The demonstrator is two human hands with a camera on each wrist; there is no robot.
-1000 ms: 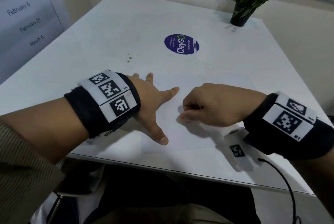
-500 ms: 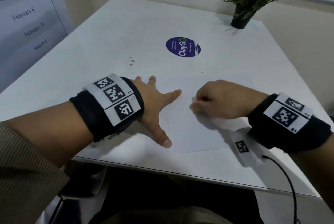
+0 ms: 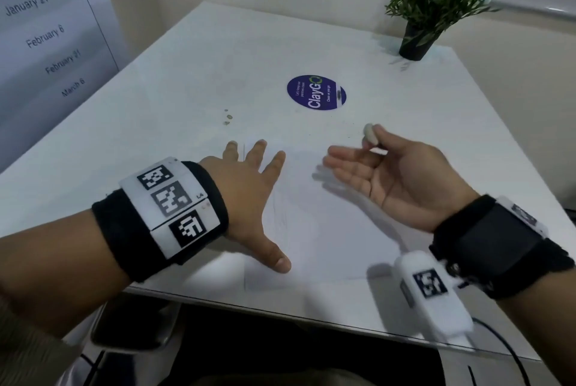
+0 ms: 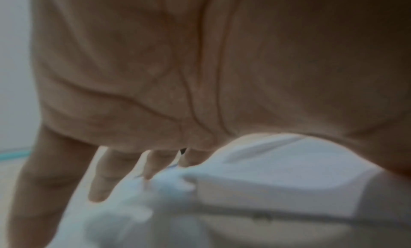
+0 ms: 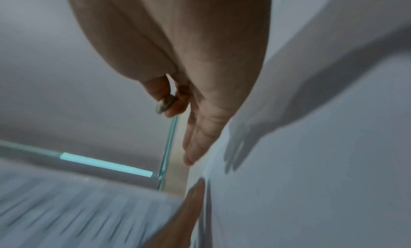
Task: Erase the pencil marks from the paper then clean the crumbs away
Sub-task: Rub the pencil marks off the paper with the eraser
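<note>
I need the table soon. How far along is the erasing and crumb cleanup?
Erasing looks mostly done: only faint lines show on the paper. In hand: the right hand pinches the eraser, lifted off the sheet, while the left hand presses the paper flat. Left: any remaining marks and the crumbs, too small to make out here.

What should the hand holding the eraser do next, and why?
Probably sweep the crumbs off. The right hand is lifted above the paper, palm turned up, pinching the eraser between thumb and forefinger with the other fingers straight. The left hand lies flat on the paper, pinning it. Only faint marks show, so brushing the sheet with those straight fingers seems next.
</note>
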